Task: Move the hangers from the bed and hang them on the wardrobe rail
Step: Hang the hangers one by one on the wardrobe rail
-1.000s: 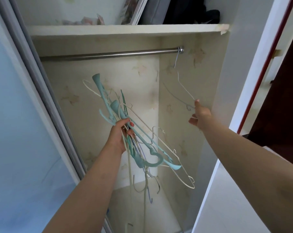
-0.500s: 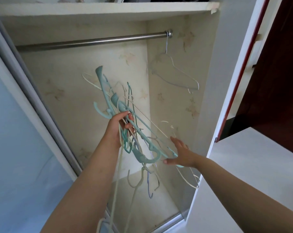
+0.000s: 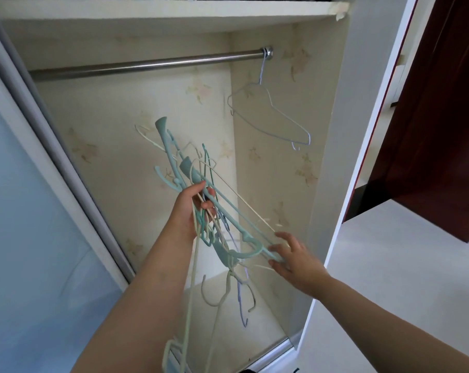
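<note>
One wire hanger (image 3: 271, 117) on rail (image 3: 147, 65), left hand (image 3: 190, 211) gripping bundle (image 3: 217, 211)

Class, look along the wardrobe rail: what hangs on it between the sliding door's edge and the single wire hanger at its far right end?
Nothing: in the head view the rail is bare from the door side to the wire hanger.

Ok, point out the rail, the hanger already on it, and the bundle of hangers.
rail (image 3: 147, 66), head view, middle of the steel bar.
hanging wire hanger (image 3: 275, 107), head view, its sloping upper wire.
bundle of hangers (image 3: 229, 211), head view, teal arm just past the left hand.
</note>
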Available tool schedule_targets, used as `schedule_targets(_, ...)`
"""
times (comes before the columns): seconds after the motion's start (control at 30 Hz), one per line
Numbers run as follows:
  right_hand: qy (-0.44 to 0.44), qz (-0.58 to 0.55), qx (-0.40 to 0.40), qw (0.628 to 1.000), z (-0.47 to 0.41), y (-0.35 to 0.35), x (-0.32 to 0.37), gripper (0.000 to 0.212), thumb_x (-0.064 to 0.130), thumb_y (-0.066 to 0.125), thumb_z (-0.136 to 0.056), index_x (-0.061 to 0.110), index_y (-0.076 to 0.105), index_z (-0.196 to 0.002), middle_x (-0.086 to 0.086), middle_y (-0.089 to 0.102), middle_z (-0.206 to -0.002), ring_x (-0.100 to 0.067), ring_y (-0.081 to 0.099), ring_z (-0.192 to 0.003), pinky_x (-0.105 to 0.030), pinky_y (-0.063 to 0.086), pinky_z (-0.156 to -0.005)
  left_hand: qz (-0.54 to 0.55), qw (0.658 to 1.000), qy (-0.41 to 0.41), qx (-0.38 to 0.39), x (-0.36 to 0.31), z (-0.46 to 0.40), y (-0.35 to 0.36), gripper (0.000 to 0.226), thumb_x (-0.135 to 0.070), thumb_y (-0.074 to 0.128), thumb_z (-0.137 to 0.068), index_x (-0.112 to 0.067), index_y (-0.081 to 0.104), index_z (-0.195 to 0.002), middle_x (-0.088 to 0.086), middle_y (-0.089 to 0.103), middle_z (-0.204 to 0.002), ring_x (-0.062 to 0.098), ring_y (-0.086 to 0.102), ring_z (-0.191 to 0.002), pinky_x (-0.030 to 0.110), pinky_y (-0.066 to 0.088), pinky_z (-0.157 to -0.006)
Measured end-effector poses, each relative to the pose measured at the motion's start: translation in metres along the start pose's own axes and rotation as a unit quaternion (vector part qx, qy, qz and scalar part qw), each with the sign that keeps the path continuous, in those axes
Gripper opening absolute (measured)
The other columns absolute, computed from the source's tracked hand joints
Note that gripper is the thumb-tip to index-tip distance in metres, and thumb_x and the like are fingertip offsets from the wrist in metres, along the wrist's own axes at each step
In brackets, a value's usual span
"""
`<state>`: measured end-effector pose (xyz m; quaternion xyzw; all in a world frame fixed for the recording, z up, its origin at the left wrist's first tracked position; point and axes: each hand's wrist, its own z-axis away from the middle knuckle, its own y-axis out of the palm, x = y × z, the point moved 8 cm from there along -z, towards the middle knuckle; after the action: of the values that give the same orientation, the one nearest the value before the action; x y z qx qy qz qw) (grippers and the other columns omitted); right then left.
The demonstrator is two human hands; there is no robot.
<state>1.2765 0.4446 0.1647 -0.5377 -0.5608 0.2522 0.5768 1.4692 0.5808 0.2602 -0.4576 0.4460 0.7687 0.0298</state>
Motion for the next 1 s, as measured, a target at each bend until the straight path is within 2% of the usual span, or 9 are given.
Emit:
schedule_targets(0.03,-0.02,0.019,-0.011,1.0,0.001,0.003,0.006,0.043,0.056,0.034,-0.094,0.026,0.057,-0.114,0.004,0.047,-0.129,-0.019,0.05,-0.111,-0.038,0.048,-0.092,-0.004,1.0,-0.002,-0.01,0.001,-0.001,-0.002,0.018,-0.021,0.051,-0.094,-0.008,0.053,-0.082,0.0,0.06,-0.067,0.004,0.037,-0.034,0.016,0.034,-0.039)
schedule_targets(0.1,0.007,-0.01,-0.031,0.999,0.006,0.003,0.01,0.039,0.049,0.028,-0.099,0.02,0.055,-0.098,0.0,0.059,-0.103,-0.024,0.055,-0.096,-0.035,0.045,-0.078,-0.016,0.999,-0.004,-0.034,0.002,-0.003,-0.008,0.015,-0.022,0.052,-0.094,-0.008,0.052,-0.088,0.003,0.066,-0.067,0.004,0.037,-0.033,0.015,0.036,-0.039)
schedule_targets(0.2,0.076,-0.113,-0.081,0.987,0.01,-0.011,0.006,0.02,0.035,0.036,-0.101,0.022,0.049,-0.093,-0.001,0.063,-0.083,-0.029,0.06,-0.076,-0.037,0.045,-0.065,-0.026,0.998,-0.006,-0.063,0.003,-0.005,-0.02,0.017,-0.021,0.055,-0.093,-0.013,0.048,-0.08,0.007,0.071,-0.076,0.006,0.037,-0.033,0.015,0.036,-0.039)
schedule_targets(0.3,0.093,-0.126,-0.111,0.981,0.007,-0.031,0.01,0.022,0.032,0.041,-0.1,0.015,0.052,-0.095,0.003,0.068,-0.076,-0.028,0.063,-0.069,-0.037,0.05,-0.064,-0.052,0.996,-0.014,-0.068,0.009,-0.01,-0.03,0.024,-0.025,0.054,-0.094,-0.018,0.044,-0.073,-0.004,0.054,-0.057,0.005,0.036,-0.033,0.015,0.033,-0.039)
schedule_targets(0.37,0.103,-0.105,-0.115,0.982,0.002,-0.046,0.01,0.024,0.036,0.043,-0.099,0.015,0.055,-0.096,0.002,0.07,-0.073,-0.026,0.064,-0.07,-0.036,0.052,-0.065,-0.056,0.995,-0.021,-0.076,0.013,-0.014,-0.04,0.026,-0.026,0.055,-0.093,-0.019,0.043,-0.071,-0.006,0.047,-0.055,0.006,0.037,-0.035,0.016,0.033,-0.04)
schedule_targets(0.53,0.121,-0.097,-0.097,0.983,-0.006,-0.084,0.005,0.023,0.045,0.049,-0.095,0.026,0.06,-0.09,0.008,0.067,-0.065,-0.008,0.064,-0.064,-0.03,0.052,-0.064,-0.082,0.988,-0.009,-0.133,0.015,-0.019,-0.064,0.025,-0.027,0.06,-0.09,-0.019,0.045,-0.071,-0.005,0.046,-0.056,0.008,0.04,-0.037,0.021,0.034,-0.046)
schedule_targets(0.67,0.131,-0.091,-0.069,0.985,-0.006,-0.095,-0.004,0.032,0.05,0.051,-0.092,0.023,0.058,-0.076,0.004,0.066,-0.063,0.0,0.061,-0.054,-0.028,0.05,-0.06,-0.086,0.982,0.004,-0.169,0.015,-0.023,-0.079,0.027,-0.029,0.058,-0.093,-0.019,0.044,-0.072,-0.005,0.046,-0.054,0.008,0.04,-0.038,0.021,0.034,-0.048)
schedule_targets(0.87,0.199,-0.044,-0.086,0.975,0.016,-0.104,-0.046,0.06,0.065,0.05,-0.084,0.011,0.049,-0.057,-0.002,0.064,-0.054,-0.016,0.061,-0.058,-0.034,0.049,-0.059,-0.018,0.982,0.011,-0.189,0.01,-0.028,-0.095,0.032,-0.031,0.053,-0.095,-0.019,0.04,-0.069,-0.006,0.044,-0.049,0.007,0.038,-0.034,0.022,0.034,-0.05)
schedule_targets(1.0,0.254,-0.22,-0.152,0.93,0.037,-0.096,-0.066,0.062,0.058,0.049,-0.088,0.008,0.049,-0.052,-0.004,0.065,-0.051,-0.023,0.06,-0.059,-0.035,0.046,-0.062,0.037,0.981,0.013,-0.191,0.017,-0.027,-0.096,0.033,-0.029,0.05,-0.095,-0.019,0.036,-0.067,-0.005,0.043,-0.048,0.01,0.038,-0.037,0.025,0.036,-0.052)
